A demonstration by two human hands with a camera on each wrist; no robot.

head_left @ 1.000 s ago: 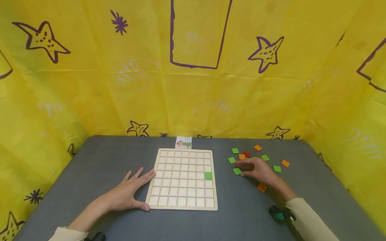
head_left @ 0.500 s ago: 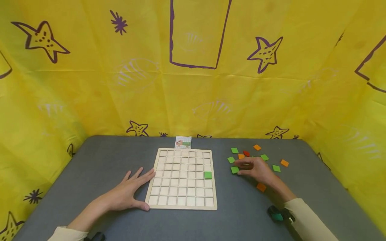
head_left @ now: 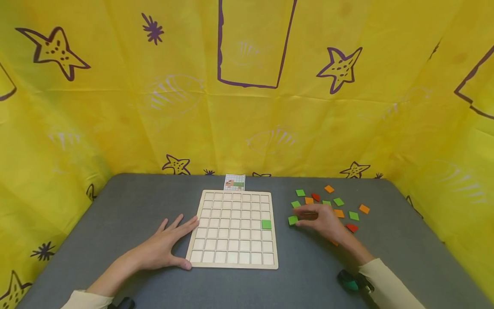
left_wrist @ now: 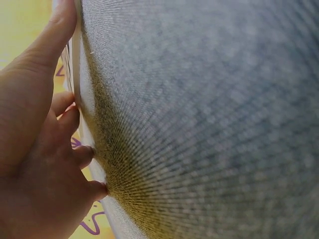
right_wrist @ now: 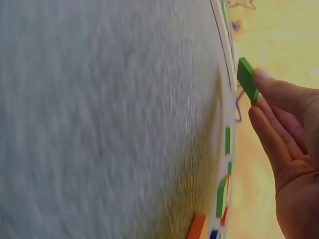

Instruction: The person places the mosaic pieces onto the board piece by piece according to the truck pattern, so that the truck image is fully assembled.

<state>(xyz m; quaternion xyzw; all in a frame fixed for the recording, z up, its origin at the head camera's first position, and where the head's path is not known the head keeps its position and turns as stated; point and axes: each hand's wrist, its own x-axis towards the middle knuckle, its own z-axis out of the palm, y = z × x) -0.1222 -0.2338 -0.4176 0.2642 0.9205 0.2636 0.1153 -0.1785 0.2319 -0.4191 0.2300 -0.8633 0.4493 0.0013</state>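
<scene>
Between thumb and fingers my right hand (head_left: 322, 221) pinches a green square tile (head_left: 293, 220); in the right wrist view this green tile (right_wrist: 247, 79) is lifted off the table and tilted. The left hand (head_left: 160, 246) lies with spread fingers against the left edge of a pale wooden grid board (head_left: 233, 265), fingertips and thumb touching its frame. In the left wrist view the board's side (left_wrist: 76, 59) shows beside the thumb. One green tile (head_left: 266, 224) sits in a cell of the board's rightmost column.
Loose green, orange and red tiles lie right of the board, among them a red piece (head_left: 351, 228) and an orange tile (head_left: 364, 209). A small printed pattern card (head_left: 234, 182) stands behind the board. Yellow patterned cloth (head_left: 247, 116) encloses the grey table (head_left: 154, 201).
The right hand has taken hold of a green tile, raised it and carried it left toward the board, uncovering tiles behind. The left hand has stayed at the board's edge.
</scene>
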